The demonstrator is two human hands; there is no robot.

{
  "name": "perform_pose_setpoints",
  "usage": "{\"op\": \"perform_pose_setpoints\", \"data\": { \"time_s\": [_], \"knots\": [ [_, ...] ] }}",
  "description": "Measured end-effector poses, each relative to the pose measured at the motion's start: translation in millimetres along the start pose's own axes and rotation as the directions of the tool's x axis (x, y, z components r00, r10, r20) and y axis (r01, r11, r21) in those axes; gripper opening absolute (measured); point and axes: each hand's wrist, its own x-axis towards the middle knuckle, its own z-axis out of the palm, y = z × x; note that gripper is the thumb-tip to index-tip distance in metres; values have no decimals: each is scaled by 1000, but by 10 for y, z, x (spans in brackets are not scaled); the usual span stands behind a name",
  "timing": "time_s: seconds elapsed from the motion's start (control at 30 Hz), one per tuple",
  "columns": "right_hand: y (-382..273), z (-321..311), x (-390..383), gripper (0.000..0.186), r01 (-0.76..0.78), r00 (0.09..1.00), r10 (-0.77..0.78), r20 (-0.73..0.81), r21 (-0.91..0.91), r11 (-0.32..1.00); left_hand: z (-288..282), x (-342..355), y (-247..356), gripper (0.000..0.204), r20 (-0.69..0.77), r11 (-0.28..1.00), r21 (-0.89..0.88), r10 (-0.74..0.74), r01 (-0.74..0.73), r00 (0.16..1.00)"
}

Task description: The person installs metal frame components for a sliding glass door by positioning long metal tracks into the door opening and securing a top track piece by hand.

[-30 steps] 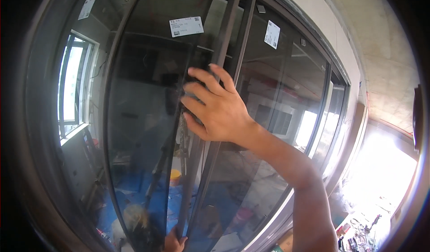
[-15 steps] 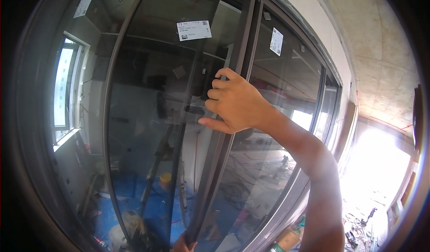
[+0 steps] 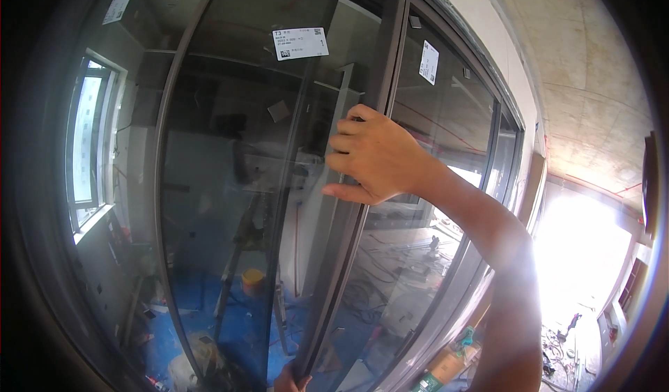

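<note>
A tall sliding glass door panel (image 3: 226,113) with a dark metal frame fills the middle of the view. My right hand (image 3: 380,156) reaches up from the lower right, its fingers curled round the upright frame edge (image 3: 343,252) and its thumb lying lower on the same side. Low down, at the bottom rim, my left hand (image 3: 288,380) shows only in part, its fingers closed against the lower stretch of that upright. A white printed label (image 3: 300,44) sticks to the glass above my right hand. To the right stands another dark-framed glass panel (image 3: 446,113) with its own label (image 3: 428,63).
Through the glass show a blue-covered floor (image 3: 202,291), a yellow bucket (image 3: 252,281), a ladder-like stand and a pale bag. A window (image 3: 90,137) is at the left. Orange and green rolls or containers (image 3: 446,365) lie at the lower right, near tools and debris (image 3: 568,343).
The view has shifted slightly, with the left window and the bright opening appearing further left. My right hand and the upright it holds sit a little further right; both grips look unchanged.
</note>
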Motion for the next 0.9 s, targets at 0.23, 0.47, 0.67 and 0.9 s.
{"op": "perform_pose_setpoints", "data": {
  "time_s": [0.23, 0.47, 0.67, 0.9],
  "knots": [
    [30, -40, -31, 65, 20, 992, -17, 125, -20, 1000, -17, -18, -8, 62, 33, 997, 29, -73, 72, 997],
    [138, -100, -57, 80, 161, 954, -148, 261, -30, 986, -50, 7, -20, 67, 91, 991, 77, -120, 113, 989],
    [301, -68, -110, 76, 308, 929, -312, 198, 47, 950, -31, 44, 1, 67, 142, 987, 84, -147, 136, 979],
    [383, 0, -124, 72, 379, 908, -372, 191, 3, 926, -36, 107, 75, 65, 190, 987, 114, -130, 109, 973]
  ]
}}
